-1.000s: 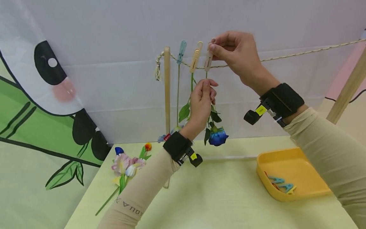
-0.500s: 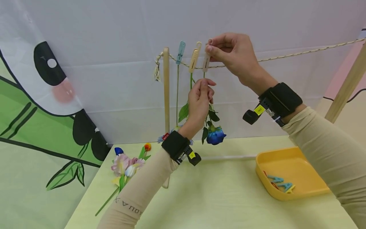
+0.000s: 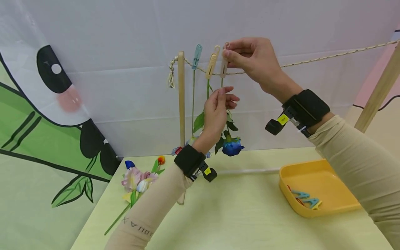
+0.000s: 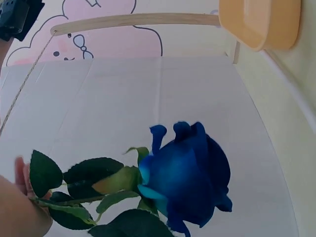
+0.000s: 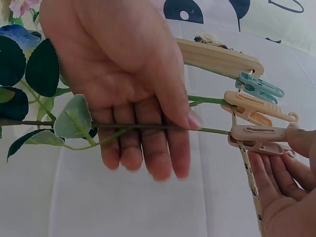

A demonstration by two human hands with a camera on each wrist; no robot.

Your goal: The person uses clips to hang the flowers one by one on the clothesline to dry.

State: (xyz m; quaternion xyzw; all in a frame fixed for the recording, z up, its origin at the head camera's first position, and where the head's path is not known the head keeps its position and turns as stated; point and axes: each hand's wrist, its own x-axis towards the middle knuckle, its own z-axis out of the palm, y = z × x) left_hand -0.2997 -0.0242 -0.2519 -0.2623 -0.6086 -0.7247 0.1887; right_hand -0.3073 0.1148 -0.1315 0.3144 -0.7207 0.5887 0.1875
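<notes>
My right hand (image 3: pixel 257 64) pinches the ends of a pale pinkish clothespin (image 3: pixel 223 67), which sits on the rope (image 3: pixel 306 63) over the top of a rose's stem. The blue rose (image 3: pixel 232 146) hangs head down from it; its petals and dark leaves fill much of the left wrist view. My left hand (image 3: pixel 216 113) is just below the clothespin, its fingers extended. In the right wrist view the stem (image 5: pixel 163 127) runs across those straight fingers, near the thumb tip. A yellow clothespin (image 3: pixel 211 65) and a blue clothespin (image 3: pixel 197 57) hold other stems to the left.
Wooden posts (image 3: pixel 181 97) carry the rope at both sides. On the table (image 3: pixel 243 211), loose artificial flowers (image 3: pixel 134 178) lie at left. At right stands a yellow tray (image 3: pixel 331 180) with several clothespins (image 3: pixel 307 199). A white rod (image 3: pixel 250 171) lies along the back.
The fingers of my left hand have loosened from the stem and spread out. My right hand keeps its pinch on the clothespin. Rope, clothespins and rose have shifted slightly left in view.
</notes>
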